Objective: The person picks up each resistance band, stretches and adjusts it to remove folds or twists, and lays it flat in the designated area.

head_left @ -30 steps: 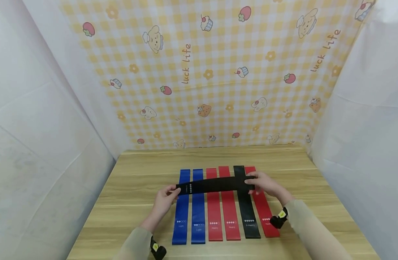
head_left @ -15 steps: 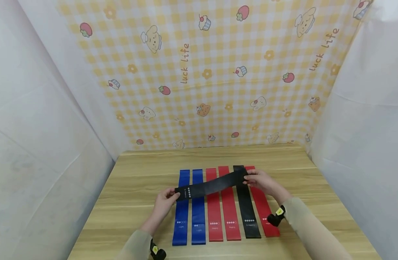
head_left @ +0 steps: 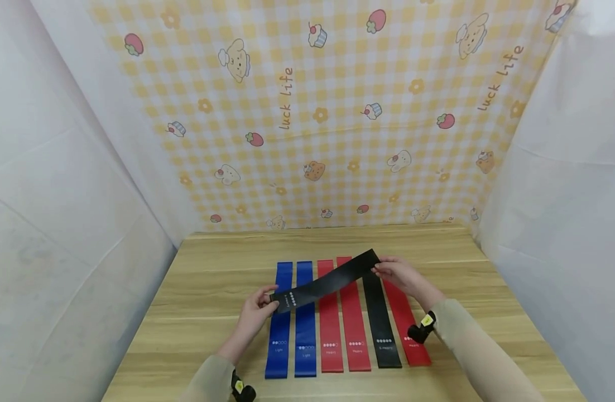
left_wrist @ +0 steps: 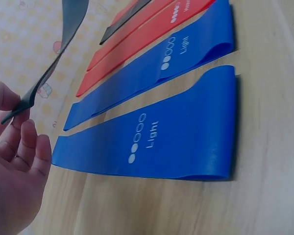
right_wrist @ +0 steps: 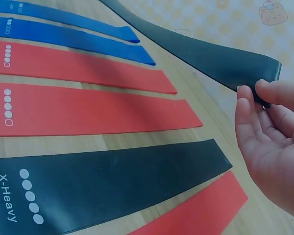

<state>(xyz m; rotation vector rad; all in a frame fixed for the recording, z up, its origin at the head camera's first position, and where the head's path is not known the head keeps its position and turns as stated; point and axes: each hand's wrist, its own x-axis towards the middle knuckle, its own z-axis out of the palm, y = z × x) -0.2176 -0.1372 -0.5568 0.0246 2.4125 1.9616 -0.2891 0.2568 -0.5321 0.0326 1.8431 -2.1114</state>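
Note:
A black resistance band (head_left: 327,284) stretches between my two hands above the row of bands, its right end raised higher than its left. My left hand (head_left: 254,314) pinches the end with the white dots between thumb and fingers; in the left wrist view that hand (left_wrist: 17,152) shows the band edge-on. At the other end, my right hand (head_left: 403,277) pinches the corner with thumb and fingertips, as the right wrist view also shows (right_wrist: 272,117). Below lie two blue Light bands (left_wrist: 152,137), two red Heavy bands (right_wrist: 88,110) and a black X-Heavy band (right_wrist: 108,186).
Another red band (head_left: 408,329) lies at the right end of the row, partly behind the right wrist camera. The bands rest side by side on a wooden table (head_left: 212,257). A yellow checked cloth (head_left: 287,195) stands behind it, with white sheets on both sides.
The right hand has lifted its end of the held black band up and slightly left, so the band now slants. The left hand stays nearly in place, its end tilting and dropping slightly.

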